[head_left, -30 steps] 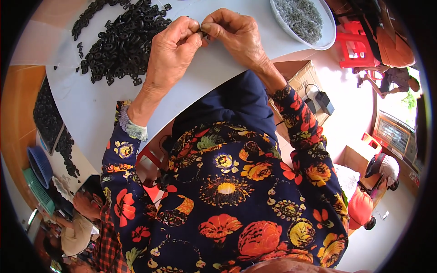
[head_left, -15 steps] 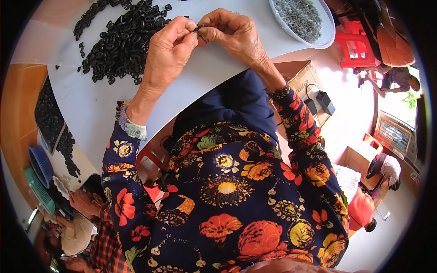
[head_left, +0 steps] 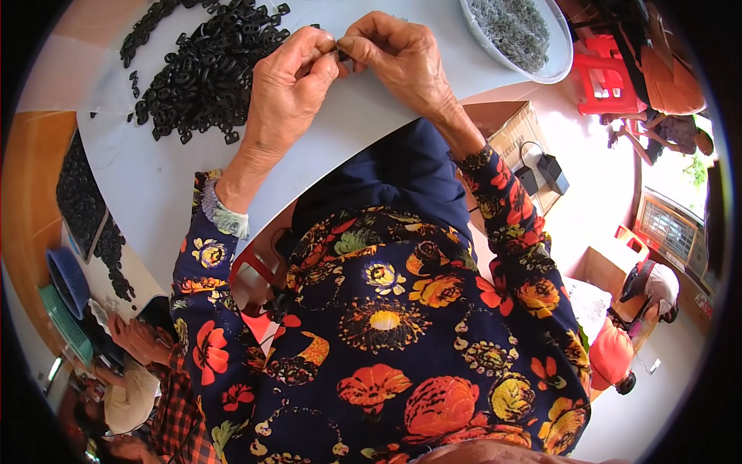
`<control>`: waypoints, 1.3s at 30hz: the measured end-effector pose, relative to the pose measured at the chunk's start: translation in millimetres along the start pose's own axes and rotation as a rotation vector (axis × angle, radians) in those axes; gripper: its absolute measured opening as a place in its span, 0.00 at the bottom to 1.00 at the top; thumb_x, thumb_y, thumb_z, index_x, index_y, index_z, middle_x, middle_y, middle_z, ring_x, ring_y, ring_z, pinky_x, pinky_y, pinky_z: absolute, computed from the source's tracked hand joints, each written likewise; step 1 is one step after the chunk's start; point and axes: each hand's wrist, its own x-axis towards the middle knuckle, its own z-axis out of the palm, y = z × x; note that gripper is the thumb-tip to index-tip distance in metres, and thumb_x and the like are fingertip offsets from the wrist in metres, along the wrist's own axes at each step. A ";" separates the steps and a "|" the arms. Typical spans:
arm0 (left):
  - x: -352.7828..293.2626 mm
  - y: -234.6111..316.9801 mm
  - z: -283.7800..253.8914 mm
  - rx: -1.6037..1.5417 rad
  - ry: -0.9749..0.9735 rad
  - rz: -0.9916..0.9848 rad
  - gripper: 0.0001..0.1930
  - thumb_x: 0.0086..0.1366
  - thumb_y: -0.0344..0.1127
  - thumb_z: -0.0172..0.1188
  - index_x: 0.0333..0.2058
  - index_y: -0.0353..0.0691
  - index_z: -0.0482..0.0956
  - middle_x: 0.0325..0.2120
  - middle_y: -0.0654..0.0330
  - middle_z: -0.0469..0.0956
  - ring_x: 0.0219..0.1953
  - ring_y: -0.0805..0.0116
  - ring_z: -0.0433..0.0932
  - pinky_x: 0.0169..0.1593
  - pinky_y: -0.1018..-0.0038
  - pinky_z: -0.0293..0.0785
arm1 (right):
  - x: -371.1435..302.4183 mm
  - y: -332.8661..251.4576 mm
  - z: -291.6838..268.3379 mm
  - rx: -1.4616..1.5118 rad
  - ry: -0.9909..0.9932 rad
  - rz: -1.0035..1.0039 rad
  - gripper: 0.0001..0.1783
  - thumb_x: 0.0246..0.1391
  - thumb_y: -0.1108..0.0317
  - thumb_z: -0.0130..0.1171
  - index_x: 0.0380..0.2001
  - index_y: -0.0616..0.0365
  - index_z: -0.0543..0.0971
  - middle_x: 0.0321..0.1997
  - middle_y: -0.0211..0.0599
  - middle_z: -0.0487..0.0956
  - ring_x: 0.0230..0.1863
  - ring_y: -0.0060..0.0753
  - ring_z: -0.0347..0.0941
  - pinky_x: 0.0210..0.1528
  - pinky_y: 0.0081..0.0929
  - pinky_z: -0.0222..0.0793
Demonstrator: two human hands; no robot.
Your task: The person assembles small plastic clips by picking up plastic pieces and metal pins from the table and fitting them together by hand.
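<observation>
My left hand (head_left: 292, 85) and my right hand (head_left: 402, 62) meet over the white table (head_left: 197, 174), fingertips pinched together. Between them is a small black plastic piece (head_left: 342, 56), mostly covered by my fingers. Both hands are closed on it. To the left of my left hand lies a heap of small black plastic pieces (head_left: 205, 85), each with holes through it. A clear round tub (head_left: 558, 71) stands beyond my right hand, filled with small greyish translucent parts (head_left: 510, 35).
A cardboard box (head_left: 519, 139) with a black adapter (head_left: 552, 172) on it stands right of my lap. More black pieces (head_left: 77, 185) lie on another table at left, near a blue basket (head_left: 68, 282) and a green basket (head_left: 66, 325). Red stools (head_left: 599, 83) and other people are around.
My fingertips have shifted slightly around the small black piece, with the right fingers turning a little. The heap and tub appear slightly shifted in the picture.
</observation>
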 end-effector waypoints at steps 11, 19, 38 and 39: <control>1.0 0.3 -6.2 -0.044 -0.025 -0.131 0.07 0.64 0.28 0.53 0.40 0.34 0.74 0.28 0.65 0.78 0.30 0.81 0.74 0.36 0.82 0.72 | 2.9 -4.1 -0.2 0.059 0.040 0.052 0.11 0.56 0.64 0.60 0.32 0.62 0.80 0.22 0.28 0.78 0.23 0.13 0.70 0.26 0.17 0.67; -0.9 -1.0 3.9 -0.032 0.063 -0.063 0.06 0.62 0.24 0.52 0.39 0.32 0.73 0.28 0.64 0.76 0.29 0.82 0.74 0.34 0.83 0.70 | -0.4 -2.6 2.6 0.105 0.016 0.090 0.08 0.54 0.69 0.59 0.30 0.63 0.79 0.21 0.28 0.78 0.24 0.13 0.70 0.27 0.17 0.68; 28.2 16.5 -50.8 0.443 0.125 0.037 0.07 0.66 0.31 0.52 0.36 0.35 0.75 0.26 0.60 0.79 0.26 0.76 0.74 0.32 0.77 0.71 | -20.0 -6.2 -13.2 0.348 0.025 0.176 0.04 0.52 0.76 0.60 0.29 0.63 0.75 0.24 0.26 0.75 0.28 0.15 0.72 0.34 0.15 0.70; 34.5 10.3 -59.4 0.520 0.158 0.117 0.06 0.65 0.31 0.52 0.36 0.35 0.75 0.25 0.58 0.79 0.26 0.72 0.74 0.32 0.74 0.71 | -21.4 -5.0 -13.2 0.384 0.027 0.158 0.04 0.52 0.77 0.60 0.28 0.62 0.74 0.24 0.26 0.74 0.28 0.14 0.71 0.33 0.16 0.70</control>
